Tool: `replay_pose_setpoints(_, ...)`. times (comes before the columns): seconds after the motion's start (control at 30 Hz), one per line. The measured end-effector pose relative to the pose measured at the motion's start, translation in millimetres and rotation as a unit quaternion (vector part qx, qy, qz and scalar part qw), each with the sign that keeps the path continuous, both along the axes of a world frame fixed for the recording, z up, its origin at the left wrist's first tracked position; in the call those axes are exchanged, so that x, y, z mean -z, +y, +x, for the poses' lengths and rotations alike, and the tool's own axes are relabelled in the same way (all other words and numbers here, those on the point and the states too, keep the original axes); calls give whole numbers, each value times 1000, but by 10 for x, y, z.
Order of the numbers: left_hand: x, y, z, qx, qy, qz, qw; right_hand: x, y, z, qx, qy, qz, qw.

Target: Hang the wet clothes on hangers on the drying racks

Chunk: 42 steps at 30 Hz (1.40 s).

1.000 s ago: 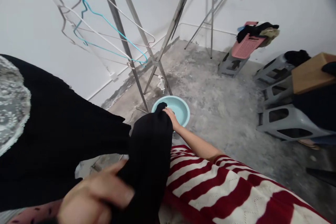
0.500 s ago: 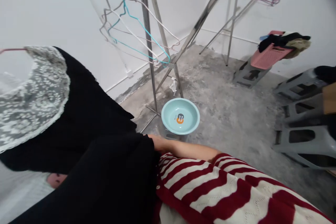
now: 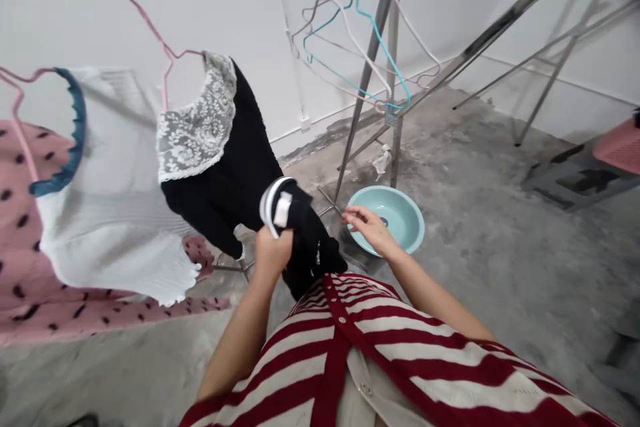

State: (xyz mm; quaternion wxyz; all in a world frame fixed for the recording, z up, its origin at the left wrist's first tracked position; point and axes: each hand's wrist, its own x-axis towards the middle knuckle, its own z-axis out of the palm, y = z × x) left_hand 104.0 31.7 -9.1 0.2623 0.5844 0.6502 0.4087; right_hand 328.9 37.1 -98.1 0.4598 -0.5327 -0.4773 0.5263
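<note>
My left hand (image 3: 273,253) is shut on a bunched black garment (image 3: 307,247), which has a white-striped cuff and a small white tag near my fingers. My right hand (image 3: 365,230) hangs open just right of the cloth, above a pale turquoise plastic basin (image 3: 393,217) on the floor. Its fingers are apart, holding nothing and not visibly touching the cloth. A striped red-and-white cardigan (image 3: 345,353) covers my front below both arms.
Left of my hands, a black top with a lace collar (image 3: 220,140), a white knit top (image 3: 110,180) and a pink spotted garment (image 3: 30,213) hang on hangers. A metal drying rack (image 3: 385,60) stands behind the basin, and a pink basket (image 3: 620,147) sits at right.
My view has swung, shifting the basin and rack rightward. My left hand has come forward with the black cloth bunched in it, and the lace-collared top and white top now show at left.
</note>
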Motion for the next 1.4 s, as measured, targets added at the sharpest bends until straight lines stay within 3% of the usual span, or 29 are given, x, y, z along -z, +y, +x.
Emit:
replay_pose_setpoints(0.13,128,49,161,78,74,-39,993,-595,-128,-163,-67,15,133,989)
replay_pose_setpoints(0.27,90,31,246,121,122,-56,984,-872,-174,-371,-94,-26,191,977)
replay_pose_setpoints(0.4,46,-19,246,164,118,-65,977,-874,-67,-418,-84,-29,218,972)
replay_pose_setpoints(0.53,21,-23,97,221,73,-48,971,-811,112,-334,-63,-61,255,963)
replay_pose_setpoints(0.63,-50,24,-114,185,75,-49,979,-790,191,-250,2,-82,235,969)
replay_pose_setpoints(0.73,-142,75,-304,106,110,-9,988,-784,192,-196,7,-81,183,980)
replay_pose_setpoints(0.83,-226,95,-377,53,106,54,991,-782,148,-167,-25,-47,155,987)
replay_pose_setpoints(0.93,-324,83,-341,48,30,64,996,-772,102,-95,-65,-12,137,988)
replay_pose_setpoints(1.03,-471,50,-258,87,-93,45,991,-742,63,49,-143,-3,116,983)
replay_pose_setpoints(1.13,-643,7,-173,134,-204,-3,970,-694,25,198,-282,18,83,956)
replay_pose_setpoints(1.2,-741,-18,-135,159,-249,-42,954,-669,2,260,-318,40,71,945)
replay_pose_setpoints(1.27,-812,-32,-121,177,-274,-76,942,-673,-14,292,-263,34,76,961)
replay_pose_setpoints(1.4,-885,-33,-158,211,-271,-128,930,-789,-20,320,-77,-24,131,988)
